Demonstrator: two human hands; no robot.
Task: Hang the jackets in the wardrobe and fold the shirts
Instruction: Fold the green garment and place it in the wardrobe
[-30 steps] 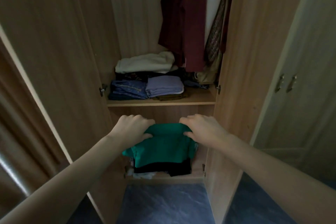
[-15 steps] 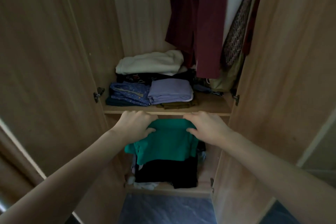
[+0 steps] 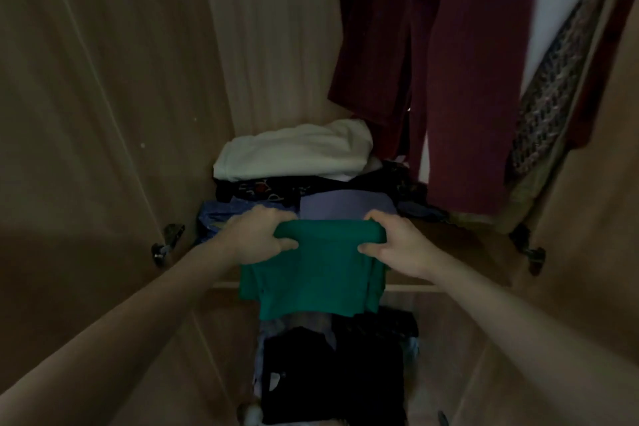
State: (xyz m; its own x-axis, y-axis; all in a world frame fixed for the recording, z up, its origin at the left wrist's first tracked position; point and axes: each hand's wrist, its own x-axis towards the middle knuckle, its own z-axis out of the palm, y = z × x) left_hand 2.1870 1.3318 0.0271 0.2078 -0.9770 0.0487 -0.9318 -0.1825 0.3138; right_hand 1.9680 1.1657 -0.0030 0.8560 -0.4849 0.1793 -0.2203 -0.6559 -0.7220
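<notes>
Change: you have lifted the folded green shirt [image 3: 318, 273] from the lower compartment up to the level of the upper shelf [image 3: 460, 252]; half a second ago it hung just under that shelf's front edge, and the view has moved in closer to the wardrobe.
Left hand [image 3: 257, 235]: clenched on the shirt's top left corner, thumb on the near face, fingers curled over the far side.
Right hand [image 3: 397, 242]: clenched on the top right corner in the same way, thumb pressed on the front.
Shirt position: held between your two hands in front of the shelf's edge, its top fold just before the folded lilac garment [image 3: 345, 206] and the blue patterned one [image 3: 224, 214].
Shirt axis: the folded top edge runs left to right between your hands; the rest hangs straight down, its lower hem over the black clothes [image 3: 332, 373] in the lower compartment.
Behind: a white folded garment [image 3: 294, 152] tops the rear stack; a maroon jacket [image 3: 449, 79] hangs at upper right.
</notes>
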